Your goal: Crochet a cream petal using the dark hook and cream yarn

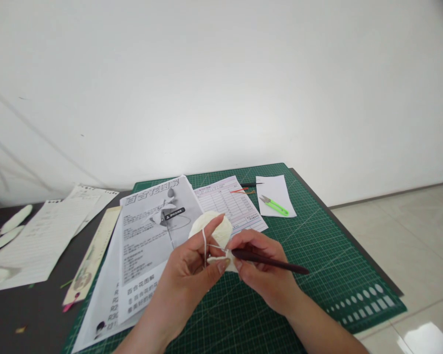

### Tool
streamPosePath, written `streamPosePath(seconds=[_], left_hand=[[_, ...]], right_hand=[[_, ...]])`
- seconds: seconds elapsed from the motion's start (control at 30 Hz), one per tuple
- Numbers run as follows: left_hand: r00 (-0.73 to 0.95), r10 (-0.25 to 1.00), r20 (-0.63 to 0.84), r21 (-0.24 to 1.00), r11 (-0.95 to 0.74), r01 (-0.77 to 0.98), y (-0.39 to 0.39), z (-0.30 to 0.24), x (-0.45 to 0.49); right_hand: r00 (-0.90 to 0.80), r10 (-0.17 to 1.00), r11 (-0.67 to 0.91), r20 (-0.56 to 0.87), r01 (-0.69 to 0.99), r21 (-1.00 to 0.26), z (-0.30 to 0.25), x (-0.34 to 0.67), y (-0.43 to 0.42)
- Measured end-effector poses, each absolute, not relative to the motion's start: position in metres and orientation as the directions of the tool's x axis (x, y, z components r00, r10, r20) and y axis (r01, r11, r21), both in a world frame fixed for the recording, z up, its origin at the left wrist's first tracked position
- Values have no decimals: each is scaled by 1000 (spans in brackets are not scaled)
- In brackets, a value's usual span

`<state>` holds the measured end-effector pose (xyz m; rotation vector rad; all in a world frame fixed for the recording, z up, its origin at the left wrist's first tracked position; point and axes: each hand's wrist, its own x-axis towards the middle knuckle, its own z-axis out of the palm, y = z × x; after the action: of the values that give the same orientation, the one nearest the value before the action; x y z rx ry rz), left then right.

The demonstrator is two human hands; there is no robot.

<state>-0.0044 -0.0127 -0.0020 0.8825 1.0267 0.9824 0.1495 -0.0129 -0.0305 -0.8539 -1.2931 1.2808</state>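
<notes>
The left hand (192,268) and the right hand (262,270) are seen bare, as are the left forearm (149,327) and the right forearm (319,322) — both cut off by the lower edge of the view. Slim, tapered fingers (214,225) are shown, and the left thumb (210,276) is tipped by a short, rounded nail (222,266) — other nails are too small to be judged.

One head-worn camera, facing forward and down over the dark tabletop (7,307). Left grip (190,270) and right grip (265,283) register at close range, below centre. White wall (221,88) beyond fills roughly the upper half; tiled floor (409,231) shows at right.
</notes>
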Motion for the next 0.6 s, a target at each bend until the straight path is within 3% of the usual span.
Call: streamPosePath(seconds=[0.6], left_hand=[[183, 944, -276, 917, 316, -244, -13, 0, -3]], right_hand=[[-164, 978, 93, 130, -216, -972, -36, 151, -13]])
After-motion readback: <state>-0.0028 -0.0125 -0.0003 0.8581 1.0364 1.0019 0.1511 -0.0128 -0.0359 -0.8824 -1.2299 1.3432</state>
